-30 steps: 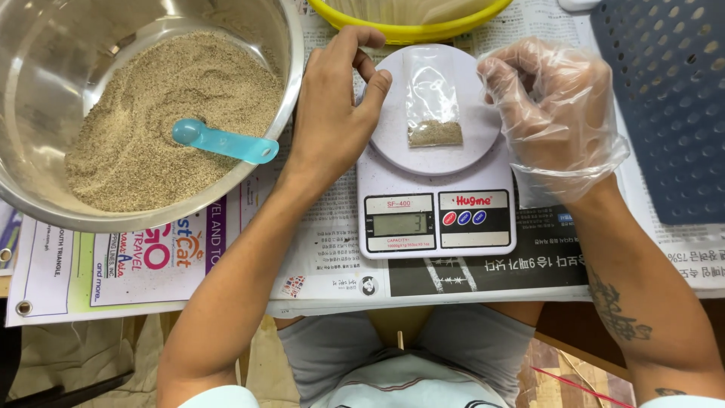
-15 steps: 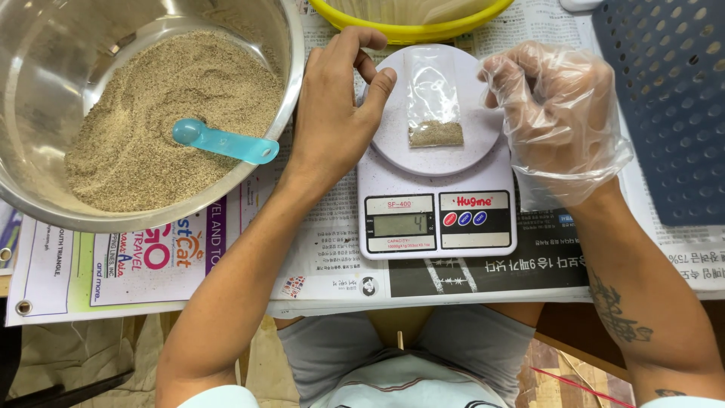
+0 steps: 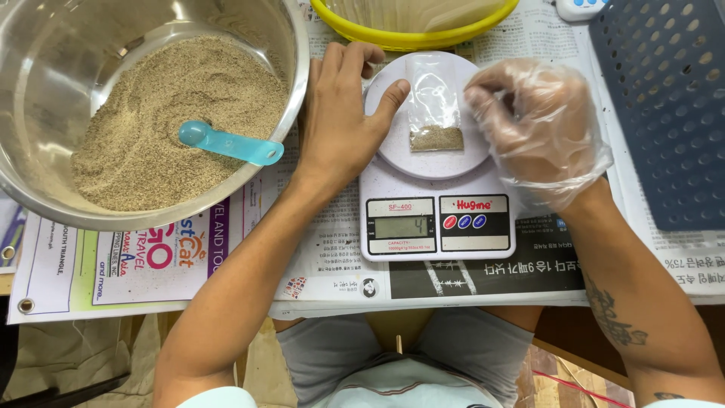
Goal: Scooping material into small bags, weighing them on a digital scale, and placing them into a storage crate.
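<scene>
Big round steel bowl (image 3: 45,91) of sandy grain sits far left with a light-blue plastic scoop (image 3: 226,143) lying in it. Right of it is a white digital kitchen scale (image 3: 436,219), and a small clear plastic bag (image 3: 434,106) with some grain lies on its platter. Bare left hand (image 3: 340,113) rests flat at the platter's left edge, fingers loosely together, thumb on the platter. Gloved right hand (image 3: 540,125) curls beside the bag, fingertips bunched; can't tell if it's touching.

a small packing workbench: newspaper-covered table (image 3: 529,276), digital scale (image 3: 436,219) (white), steel bowl (image 3: 294,45) of grain
</scene>
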